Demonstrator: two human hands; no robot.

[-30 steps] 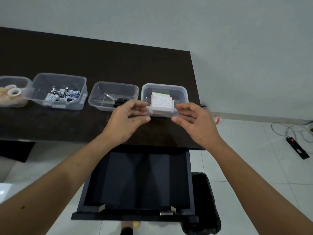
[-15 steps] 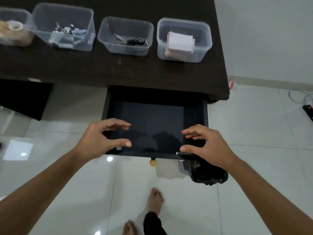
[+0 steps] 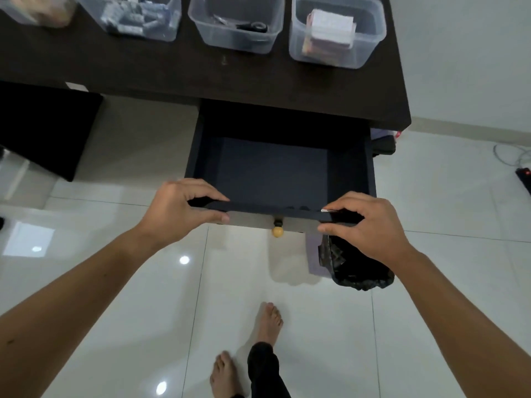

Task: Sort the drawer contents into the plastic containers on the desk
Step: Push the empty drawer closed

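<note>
Open drawer point(image 3: 275, 170), dark and box-shaped, pulled out beneath the desk point(image 3: 172, 73). Left hand point(image 3: 175, 208) and right hand point(image 3: 370, 222) each pinch its flat front edge, fingers above, thumbs below. Clear, round-cornered plastic containers point(image 3: 336, 33) stand on the matte desktop.

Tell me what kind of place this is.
Probably a room in a home, set up as a work corner: a dark desk with an open drawer, white tiled floor, and the person barefoot beside a lined bin.
</note>
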